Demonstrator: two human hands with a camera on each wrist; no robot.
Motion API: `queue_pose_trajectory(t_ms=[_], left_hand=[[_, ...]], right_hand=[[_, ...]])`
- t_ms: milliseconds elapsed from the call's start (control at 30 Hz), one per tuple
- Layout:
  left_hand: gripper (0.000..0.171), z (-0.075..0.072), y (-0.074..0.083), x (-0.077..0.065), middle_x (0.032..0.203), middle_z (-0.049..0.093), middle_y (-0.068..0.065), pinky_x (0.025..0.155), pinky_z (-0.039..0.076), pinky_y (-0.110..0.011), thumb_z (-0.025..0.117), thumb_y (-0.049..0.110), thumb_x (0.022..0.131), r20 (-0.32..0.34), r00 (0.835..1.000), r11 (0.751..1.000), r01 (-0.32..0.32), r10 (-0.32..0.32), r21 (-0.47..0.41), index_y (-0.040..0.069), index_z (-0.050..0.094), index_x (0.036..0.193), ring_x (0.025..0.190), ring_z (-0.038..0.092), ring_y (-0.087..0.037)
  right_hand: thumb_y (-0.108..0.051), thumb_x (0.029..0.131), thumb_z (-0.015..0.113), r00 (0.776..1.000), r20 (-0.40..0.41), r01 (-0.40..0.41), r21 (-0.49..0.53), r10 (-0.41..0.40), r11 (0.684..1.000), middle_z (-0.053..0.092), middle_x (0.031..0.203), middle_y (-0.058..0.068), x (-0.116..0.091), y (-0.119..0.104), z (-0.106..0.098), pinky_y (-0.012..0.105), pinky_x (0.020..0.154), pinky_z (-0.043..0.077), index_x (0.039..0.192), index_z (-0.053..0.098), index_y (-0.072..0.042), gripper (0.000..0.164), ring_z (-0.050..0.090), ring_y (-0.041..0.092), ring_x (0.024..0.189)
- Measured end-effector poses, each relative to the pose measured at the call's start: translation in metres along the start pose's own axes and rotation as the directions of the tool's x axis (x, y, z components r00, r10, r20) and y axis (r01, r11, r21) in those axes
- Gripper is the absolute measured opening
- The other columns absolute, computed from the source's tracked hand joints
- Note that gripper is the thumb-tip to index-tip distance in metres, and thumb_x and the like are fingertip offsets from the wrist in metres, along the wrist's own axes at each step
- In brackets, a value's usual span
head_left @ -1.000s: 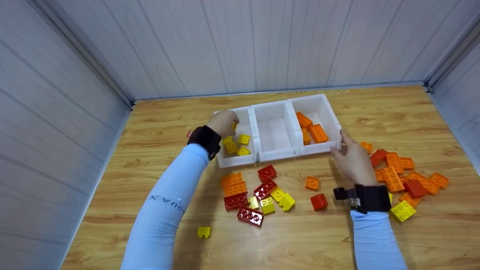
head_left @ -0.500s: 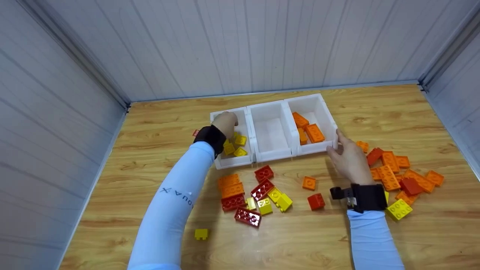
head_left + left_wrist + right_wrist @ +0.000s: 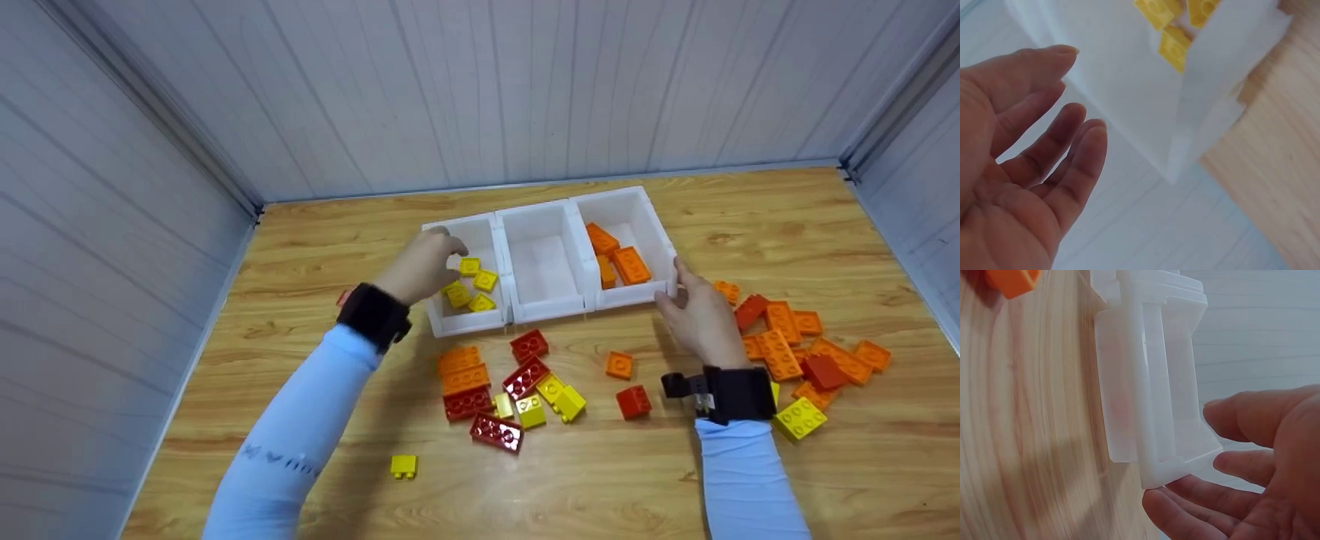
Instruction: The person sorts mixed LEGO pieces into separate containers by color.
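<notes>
Three white bins stand joined in a row. In the head view my left hand hovers over the near left side of the left bin, thumb and fingers apart. Nothing lies between its fingers in the left wrist view, where yellow bricks show in the bin. Several yellow bricks rest on that bin's floor. My right hand holds the front right corner of the right bin, thumb at the front and fingers along the side. Several orange bricks lie in it.
The middle bin shows only its bare floor. Loose red bricks, orange bricks and yellow bricks lie before the bins. A mixed pile, mostly orange bricks, is beside my right hand. Panel walls enclose the table.
My left hand has let go of a yellow brick inside the left bin and drawn back to the left, its fingers spreading. The right hand stays at the right bin's corner.
</notes>
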State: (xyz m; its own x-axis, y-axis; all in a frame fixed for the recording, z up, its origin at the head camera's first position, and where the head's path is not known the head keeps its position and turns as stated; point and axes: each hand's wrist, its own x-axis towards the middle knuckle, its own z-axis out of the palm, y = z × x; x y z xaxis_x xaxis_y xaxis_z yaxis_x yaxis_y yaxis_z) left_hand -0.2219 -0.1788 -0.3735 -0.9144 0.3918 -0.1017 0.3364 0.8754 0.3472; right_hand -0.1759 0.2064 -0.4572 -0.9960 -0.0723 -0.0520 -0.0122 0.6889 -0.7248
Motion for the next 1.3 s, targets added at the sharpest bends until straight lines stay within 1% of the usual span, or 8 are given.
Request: queue_pose_trajectory(t_ms=[233, 400, 567, 667, 867, 1067, 1233, 1300], left_hand=[[0.034, 0.014, -0.015, -0.062, 0.113, 0.064, -0.018, 0.089, 0.052, -0.04, 0.078, 0.004, 0.083, -0.029, 0.999, 0.998, -0.042, 0.041, -0.047, -0.001, 0.07, 0.116, 0.103, 0.062, -0.032], [0.036, 0.032, -0.022, -0.105, 0.109, 0.065, -0.015, 0.085, 0.052, -0.043, 0.079, 0.009, 0.083, 0.009, 1.0, 0.998, -0.028, 0.029, -0.064, -0.001, 0.069, 0.116, 0.098, 0.062, -0.032], [0.035, 0.053, -0.025, -0.138, 0.105, 0.066, -0.013, 0.083, 0.053, -0.043, 0.08, 0.013, 0.082, 0.073, 0.996, 0.993, -0.033, 0.042, -0.112, 0.0, 0.07, 0.113, 0.095, 0.063, -0.029], [0.041, 0.063, -0.025, -0.151, 0.103, 0.067, -0.011, 0.082, 0.053, -0.041, 0.084, 0.017, 0.078, 0.12, 0.99, 0.989, -0.053, 0.07, -0.141, 0.0, 0.071, 0.113, 0.093, 0.063, -0.026], [0.051, 0.083, -0.018, -0.175, 0.103, 0.063, -0.005, 0.08, 0.051, -0.04, 0.09, 0.022, 0.069, 0.192, 0.981, 0.984, -0.003, 0.037, -0.176, 0.004, 0.071, 0.113, 0.091, 0.059, -0.021], [0.049, 0.096, -0.015, -0.194, 0.101, 0.056, -0.001, 0.076, 0.048, -0.035, 0.09, 0.018, 0.071, 0.151, 0.987, 0.983, -0.025, 0.053, -0.183, 0.004, 0.07, 0.114, 0.087, 0.054, -0.018], [0.03, 0.103, -0.01, -0.204, 0.092, 0.057, 0.003, 0.071, 0.046, -0.031, 0.085, 0.012, 0.077, 0.141, 0.99, 0.972, 0.011, 0.023, -0.235, 0.007, 0.071, 0.104, 0.08, 0.052, -0.014], [0.021, 0.105, -0.008, -0.207, 0.09, 0.058, 0.004, 0.07, 0.047, -0.031, 0.081, 0.008, 0.08, 0.127, 0.992, 0.971, 0.011, 0.02, -0.24, 0.008, 0.072, 0.099, 0.079, 0.053, -0.013]], right_hand=[[-0.031, 0.103, 0.053, 1.0, 0.013, -0.025, 0.0, 0.025, 1.0, 0.027, 0.155, 0.028, 0.001, 0.002, -0.002, 0.06, 0.108, 0.028, 0.158, 0.014, -0.007, 0.071, 0.031, 0.048, 0.137], [-0.031, 0.103, 0.052, 1.0, 0.007, -0.018, -0.004, 0.018, 1.0, 0.026, 0.155, 0.027, -0.001, 0.006, -0.005, 0.061, 0.108, 0.027, 0.158, 0.014, -0.008, 0.071, 0.029, 0.048, 0.138], [-0.032, 0.103, 0.052, 1.0, 0.003, -0.002, -0.001, 0.002, 1.0, 0.028, 0.154, 0.028, -0.001, 0.008, -0.007, 0.061, 0.108, 0.028, 0.158, 0.014, -0.007, 0.071, 0.03, 0.049, 0.137], [-0.03, 0.103, 0.052, 1.0, -0.006, 0.005, 0.0, -0.005, 1.0, 0.03, 0.153, 0.029, -0.002, 0.009, -0.009, 0.06, 0.106, 0.031, 0.158, 0.015, -0.006, 0.07, 0.036, 0.048, 0.134], [-0.031, 0.104, 0.051, 1.0, -0.006, 0.002, 0.007, -0.002, 1.0, 0.03, 0.153, 0.029, -0.003, 0.01, -0.009, 0.059, 0.105, 0.034, 0.158, 0.015, -0.007, 0.07, 0.042, 0.047, 0.131], [-0.032, 0.103, 0.052, 1.0, -0.006, -0.03, -0.001, 0.03, 1.0, 0.032, 0.152, 0.029, -0.003, 0.009, -0.01, 0.059, 0.107, 0.03, 0.158, 0.014, -0.008, 0.071, 0.037, 0.047, 0.134], [-0.033, 0.103, 0.052, 1.0, 0.0, -0.026, -0.012, 0.026, 1.0, 0.032, 0.151, 0.03, -0.003, 0.01, -0.01, 0.061, 0.108, 0.028, 0.158, 0.014, -0.007, 0.071, 0.034, 0.049, 0.135], [-0.031, 0.103, 0.052, 1.0, -0.003, -0.01, -0.011, 0.01, 1.0, 0.033, 0.15, 0.031, -0.003, 0.01, -0.009, 0.06, 0.106, 0.031, 0.158, 0.014, -0.006, 0.071, 0.039, 0.048, 0.132]])
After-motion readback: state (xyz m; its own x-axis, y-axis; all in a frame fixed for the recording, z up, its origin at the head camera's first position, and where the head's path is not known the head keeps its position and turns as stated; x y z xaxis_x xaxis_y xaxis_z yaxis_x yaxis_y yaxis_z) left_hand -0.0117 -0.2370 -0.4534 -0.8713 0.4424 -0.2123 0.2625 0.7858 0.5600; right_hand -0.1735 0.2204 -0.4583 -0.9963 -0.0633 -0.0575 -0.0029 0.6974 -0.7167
